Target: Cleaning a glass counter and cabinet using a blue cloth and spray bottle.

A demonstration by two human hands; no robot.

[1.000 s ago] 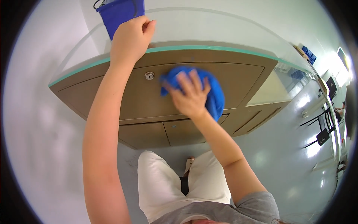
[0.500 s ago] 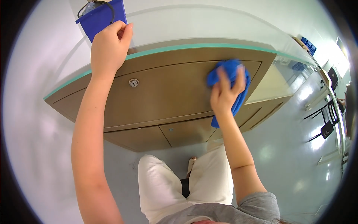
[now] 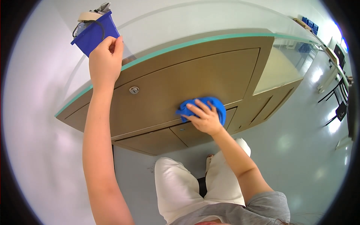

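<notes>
My right hand (image 3: 205,119) presses a crumpled blue cloth (image 3: 215,103) against the brown cabinet front, low on the wide drawer (image 3: 180,82) near its bottom seam. Its fingers are bent over the cloth. Up at the left, my left hand (image 3: 106,64) is curled closed at the glass top's edge, just below a blue bin (image 3: 93,35). What its fingers hold, if anything, is hidden. A round silver lock (image 3: 134,90) sits on the drawer between my two hands.
The glass top's greenish edge (image 3: 202,39) runs above the drawer. Cabinet doors (image 3: 153,141) lie below it, and a pale glass-sided compartment (image 3: 277,69) is at the right. The bin holds a tape roll (image 3: 90,16) and a dark cable. Black chairs (image 3: 340,110) stand far right.
My right hand has swept the cloth down and left, from the drawer's upper right to its lower edge. My left hand stays closed by the bin while the view has shifted.
</notes>
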